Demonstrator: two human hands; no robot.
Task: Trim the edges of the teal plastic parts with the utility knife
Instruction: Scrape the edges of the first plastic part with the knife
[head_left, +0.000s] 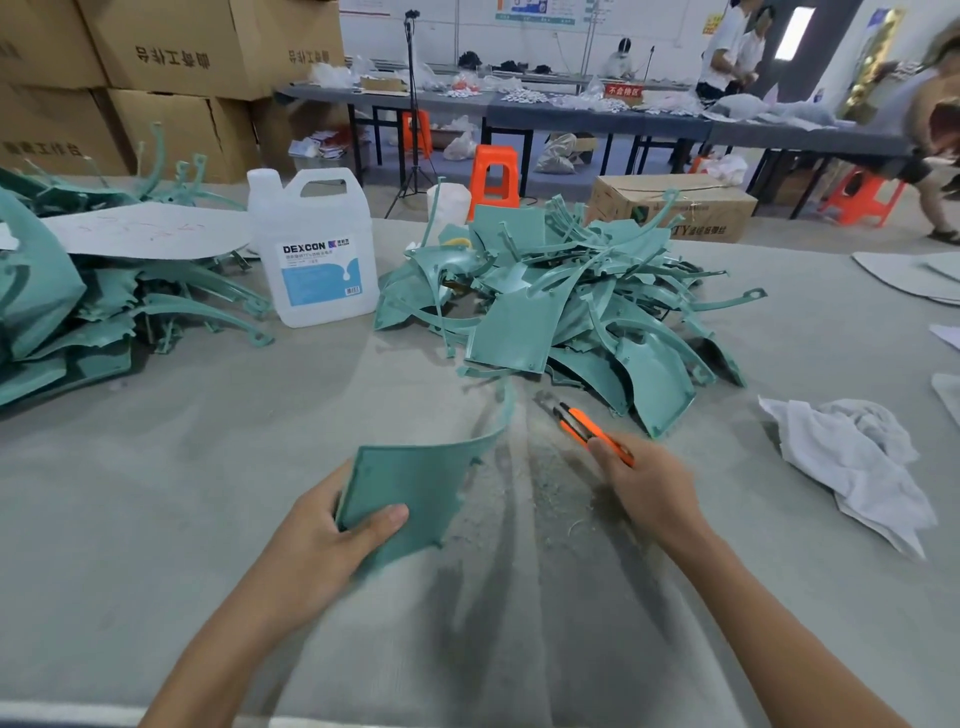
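Note:
My left hand grips a teal plastic part by its near corner, thumb on top; a long curved strip runs from the part up toward the pile. My right hand holds an orange utility knife, its blade end pointing away to the upper left, a short way right of the part and apart from it. A big heap of teal parts lies just beyond both hands. A second stack of teal parts sits at the far left.
A white DEXCON jug stands between the two piles. A crumpled white cloth lies at the right. Grey table cloth carries dark scuffs and shavings. Cardboard boxes, orange stools and people fill the background.

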